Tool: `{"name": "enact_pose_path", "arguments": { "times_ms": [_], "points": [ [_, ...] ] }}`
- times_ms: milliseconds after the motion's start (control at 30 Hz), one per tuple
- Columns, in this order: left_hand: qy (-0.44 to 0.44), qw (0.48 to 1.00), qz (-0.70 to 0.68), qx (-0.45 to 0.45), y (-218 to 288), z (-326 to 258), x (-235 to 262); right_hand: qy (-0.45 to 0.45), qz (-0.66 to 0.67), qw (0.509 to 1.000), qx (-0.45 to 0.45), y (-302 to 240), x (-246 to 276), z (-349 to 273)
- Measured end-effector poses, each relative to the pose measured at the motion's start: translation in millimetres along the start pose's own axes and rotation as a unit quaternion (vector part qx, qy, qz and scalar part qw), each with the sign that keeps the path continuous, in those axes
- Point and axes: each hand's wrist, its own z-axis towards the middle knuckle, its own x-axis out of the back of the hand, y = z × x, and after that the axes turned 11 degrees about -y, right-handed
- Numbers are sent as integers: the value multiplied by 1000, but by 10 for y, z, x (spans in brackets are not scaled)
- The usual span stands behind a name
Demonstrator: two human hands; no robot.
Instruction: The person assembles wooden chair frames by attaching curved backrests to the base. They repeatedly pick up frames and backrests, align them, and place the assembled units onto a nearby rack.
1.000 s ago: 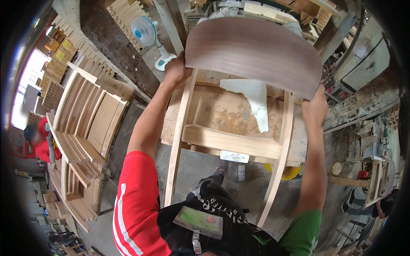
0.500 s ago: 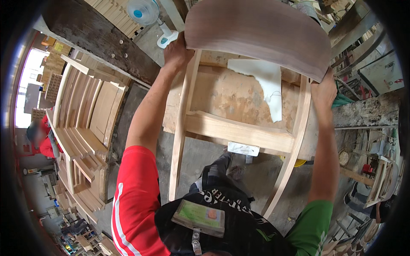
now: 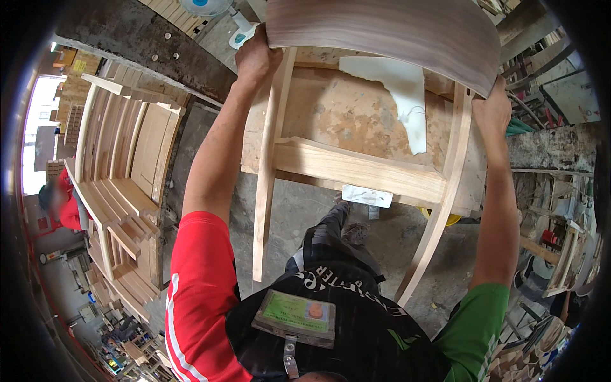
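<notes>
Both my arms reach forward to a pale wooden chair frame (image 3: pixel 363 164) with a wide, curved, dark-grained backrest panel (image 3: pixel 388 32) at its far end. My left hand (image 3: pixel 258 58) is closed around the panel's left corner, by the top of the left upright (image 3: pixel 272 140). At the other corner my right hand (image 3: pixel 492 109) grips the panel's edge, beside the right upright (image 3: pixel 453 165); its fingertips are hidden behind the wood. The uprights run back toward me on either side of my body, joined by a curved crossrail.
Under the frame is a stained worktable (image 3: pixel 331 105) with a torn white sheet (image 3: pixel 410 105) on it. A white block (image 3: pixel 367 195) sits at its near edge. A fan (image 3: pixel 240 32) stands beyond my left hand. Stacked chair frames (image 3: pixel 121 172) and a person in red (image 3: pixel 69 204) are at left.
The whole view has shifted, so panel, table and fan sit higher in the picture. Both hands keep their hold on the panel's corners.
</notes>
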Motion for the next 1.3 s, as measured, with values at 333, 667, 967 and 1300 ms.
{"name": "enact_pose_path", "arguments": {
  "times_ms": [333,667,967,1300],
  "points": [
    [41,998,-47,-24,-121,97,-180,16,3,999,36,58,-138,209],
    [19,999,-28,5,29,50,-131,-15,-11,997,71,154,-154,304],
    [32,997,-67,-25,-2,-32,-25,-47,-34,995,76,173,-171,184],
    [-52,996,-66,25,40,31,31,-92,224,969,50,770,-729,322]
  ]
}}
